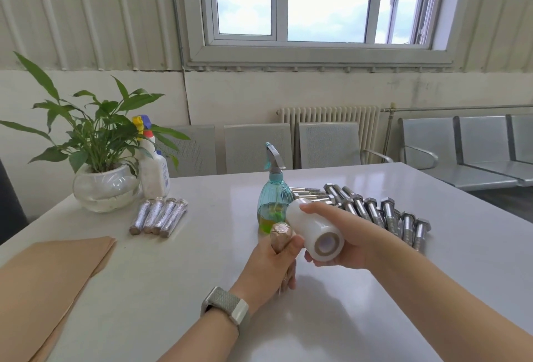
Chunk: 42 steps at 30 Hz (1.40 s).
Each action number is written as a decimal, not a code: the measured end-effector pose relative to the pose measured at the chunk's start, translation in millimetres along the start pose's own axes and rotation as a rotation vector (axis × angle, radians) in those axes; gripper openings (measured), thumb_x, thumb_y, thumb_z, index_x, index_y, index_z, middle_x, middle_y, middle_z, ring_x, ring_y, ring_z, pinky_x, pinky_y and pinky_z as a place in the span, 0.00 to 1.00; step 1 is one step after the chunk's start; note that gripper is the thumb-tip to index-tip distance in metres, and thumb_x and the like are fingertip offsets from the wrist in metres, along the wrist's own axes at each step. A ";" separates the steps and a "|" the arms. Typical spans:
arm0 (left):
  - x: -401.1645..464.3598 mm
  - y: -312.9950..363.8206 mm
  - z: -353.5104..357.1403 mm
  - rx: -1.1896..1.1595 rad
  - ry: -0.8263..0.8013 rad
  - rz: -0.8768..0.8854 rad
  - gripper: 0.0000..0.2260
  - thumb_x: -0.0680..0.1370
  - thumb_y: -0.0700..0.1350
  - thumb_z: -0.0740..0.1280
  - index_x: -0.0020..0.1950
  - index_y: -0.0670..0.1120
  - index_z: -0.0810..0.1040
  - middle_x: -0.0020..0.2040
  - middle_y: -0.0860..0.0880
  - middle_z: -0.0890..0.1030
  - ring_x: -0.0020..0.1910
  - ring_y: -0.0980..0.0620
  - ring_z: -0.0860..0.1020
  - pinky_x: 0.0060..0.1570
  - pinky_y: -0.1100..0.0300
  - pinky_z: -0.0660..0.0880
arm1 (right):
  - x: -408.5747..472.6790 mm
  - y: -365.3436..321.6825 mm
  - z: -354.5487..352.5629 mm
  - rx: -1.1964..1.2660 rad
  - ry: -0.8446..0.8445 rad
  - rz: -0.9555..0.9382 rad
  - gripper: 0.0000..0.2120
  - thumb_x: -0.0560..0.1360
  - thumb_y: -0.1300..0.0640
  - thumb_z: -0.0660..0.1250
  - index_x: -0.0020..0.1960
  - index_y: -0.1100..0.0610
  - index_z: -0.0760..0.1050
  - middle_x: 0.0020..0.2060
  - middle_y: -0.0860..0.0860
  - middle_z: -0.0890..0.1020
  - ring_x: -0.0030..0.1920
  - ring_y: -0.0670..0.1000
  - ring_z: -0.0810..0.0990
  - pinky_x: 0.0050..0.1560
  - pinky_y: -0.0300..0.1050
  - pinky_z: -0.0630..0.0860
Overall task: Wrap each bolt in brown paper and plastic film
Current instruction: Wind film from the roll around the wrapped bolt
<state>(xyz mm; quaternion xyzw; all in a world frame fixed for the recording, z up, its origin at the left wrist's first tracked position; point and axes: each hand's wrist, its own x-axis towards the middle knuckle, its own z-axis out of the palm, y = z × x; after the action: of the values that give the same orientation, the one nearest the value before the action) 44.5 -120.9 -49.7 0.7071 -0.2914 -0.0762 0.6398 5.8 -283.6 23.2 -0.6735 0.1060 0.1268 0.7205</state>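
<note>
Bolt in brown paper [280, 235] gripped upright in left hand [269, 266] above the tabletop [173, 275]. Roll of plastic film [315, 232] grasped in right hand [349, 239], just beside the bolt. Bare bolts [383, 211] piled to the right; four wrapped bolts [159, 216] near plant bowl [105, 188]. Brown paper sheets [54, 275] at left.

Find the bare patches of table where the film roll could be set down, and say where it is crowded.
Free: the white table between the brown paper sheets and the left hand, and the near edge below both forearms. Also the far right corner beyond the bare bolts. Crowded: around the spray bottle and bolts, and by the wrapped bolts near the plant bowl.
</note>
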 end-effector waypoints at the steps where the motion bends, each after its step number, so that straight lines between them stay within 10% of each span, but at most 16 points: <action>1: -1.1 0.7 0.5 0.010 0.000 0.009 0.18 0.71 0.70 0.63 0.33 0.58 0.77 0.25 0.50 0.72 0.23 0.48 0.74 0.25 0.60 0.70 | 0.5 0.2 -0.6 0.007 0.009 0.003 0.26 0.71 0.44 0.71 0.61 0.61 0.73 0.35 0.58 0.82 0.34 0.58 0.82 0.32 0.44 0.79; 10: -18.5 13.3 -31.9 -0.045 -0.171 -0.073 0.10 0.71 0.64 0.66 0.49 0.66 0.70 0.33 0.53 0.71 0.27 0.53 0.69 0.26 0.58 0.68 | -12.2 -4.3 6.3 -0.069 -0.026 -0.013 0.34 0.64 0.41 0.75 0.62 0.60 0.73 0.38 0.58 0.83 0.36 0.58 0.82 0.33 0.45 0.78; 14: -36.6 8.9 -49.0 -0.069 -0.209 -0.090 0.29 0.75 0.48 0.61 0.63 0.82 0.58 0.39 0.57 0.81 0.30 0.51 0.68 0.27 0.60 0.68 | -20.2 -9.4 16.1 -0.146 -0.055 -0.058 0.33 0.63 0.41 0.76 0.62 0.56 0.75 0.39 0.57 0.83 0.36 0.58 0.82 0.36 0.47 0.79; 17: -52.0 3.3 -54.6 0.047 -0.247 -0.032 0.27 0.75 0.55 0.58 0.68 0.80 0.54 0.44 0.54 0.78 0.37 0.50 0.70 0.39 0.51 0.71 | -23.7 -12.0 23.7 -0.274 -0.044 -0.114 0.30 0.64 0.37 0.73 0.60 0.54 0.77 0.40 0.52 0.84 0.37 0.51 0.83 0.40 0.46 0.80; 25: -68.2 29.4 -61.6 -0.091 -0.291 -0.019 0.09 0.77 0.49 0.68 0.57 0.55 0.75 0.45 0.50 0.78 0.38 0.43 0.84 0.35 0.56 0.78 | -33.1 -29.9 35.6 -0.585 -0.028 -0.160 0.29 0.65 0.38 0.74 0.59 0.54 0.77 0.43 0.51 0.82 0.39 0.46 0.81 0.37 0.40 0.76; 30: -70.4 38.3 -60.4 -0.141 -0.223 0.035 0.09 0.78 0.53 0.65 0.56 0.52 0.72 0.36 0.50 0.74 0.21 0.47 0.71 0.22 0.63 0.67 | -29.8 -37.9 35.7 -0.563 0.074 -0.144 0.24 0.57 0.34 0.74 0.48 0.47 0.82 0.37 0.49 0.84 0.35 0.49 0.81 0.35 0.41 0.73; 42: -65.2 29.1 -59.1 -0.189 -0.253 -0.044 0.09 0.78 0.57 0.62 0.56 0.57 0.71 0.34 0.50 0.67 0.22 0.53 0.58 0.22 0.67 0.58 | -34.8 -48.3 49.0 -0.745 0.090 -0.230 0.33 0.59 0.40 0.75 0.59 0.54 0.76 0.53 0.60 0.83 0.54 0.62 0.82 0.49 0.57 0.76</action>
<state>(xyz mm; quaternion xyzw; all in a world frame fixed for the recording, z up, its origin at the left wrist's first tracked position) 10.4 -37.1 -29.3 0.6348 -0.3456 -0.2057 0.6598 -12.2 -239.1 83.5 -0.9012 0.0080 0.0453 0.4309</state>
